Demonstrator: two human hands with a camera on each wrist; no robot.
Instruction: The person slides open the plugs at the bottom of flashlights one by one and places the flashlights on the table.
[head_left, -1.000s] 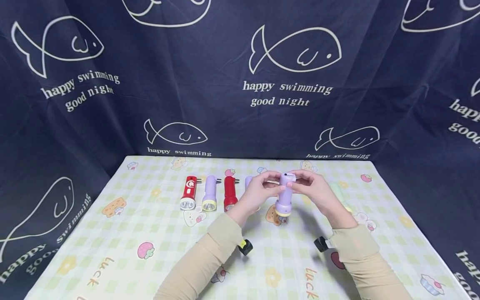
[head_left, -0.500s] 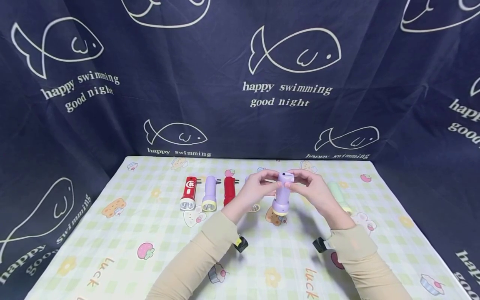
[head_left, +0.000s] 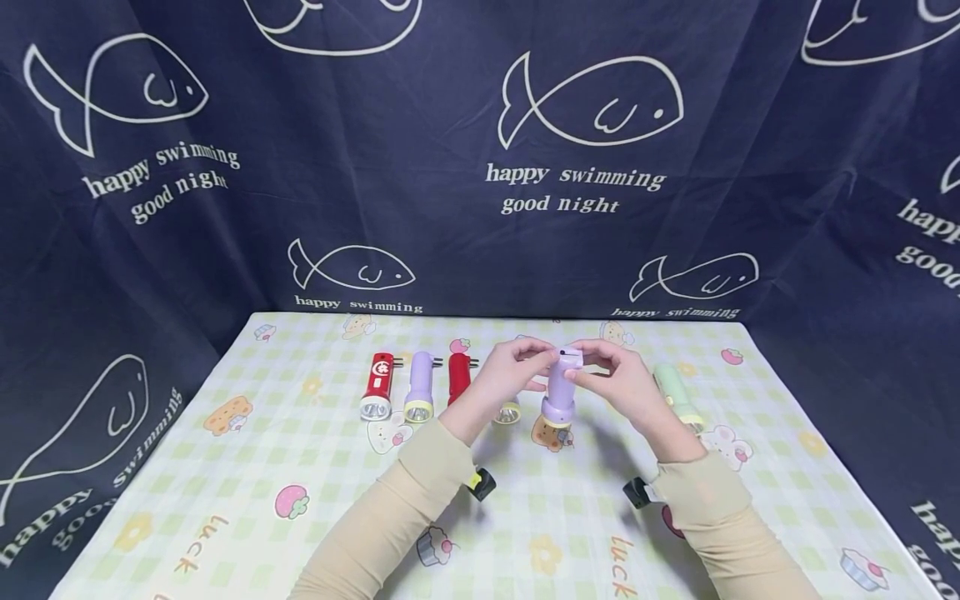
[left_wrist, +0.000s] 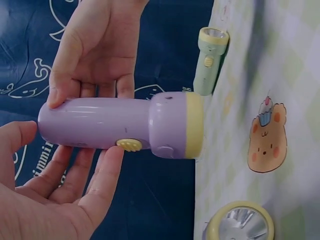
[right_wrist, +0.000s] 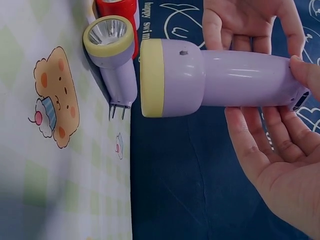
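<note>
Both hands hold a lavender flashlight (head_left: 559, 392) with a yellow lens rim upright over the table, lens end down. My left hand (head_left: 517, 367) is at its left side; in the left wrist view the thumb is by the tail end and a fingertip touches the ribbed yellow switch (left_wrist: 129, 145). My right hand (head_left: 626, 383) pinches the other side, its thumb (right_wrist: 306, 75) on the body near the tail. On the tail end, a small dark slot (right_wrist: 301, 101) shows. Another lavender flashlight (head_left: 507, 412) lies just left, partly behind my left hand.
To the left lie a red flashlight with a white print (head_left: 378, 383), a lavender one (head_left: 421, 383) and a plain red one (head_left: 459, 377), prongs sticking out. A mint-green flashlight (head_left: 678, 396) lies right, near my right wrist. A dark fish-print curtain (head_left: 450, 167) stands behind the checked tablecloth (head_left: 225, 467).
The held flashlight has shifted slightly left with both hands. My left thumb has moved from its side up to the tail end. More of the neighbouring lavender flashlight and the mint-green one shows.
</note>
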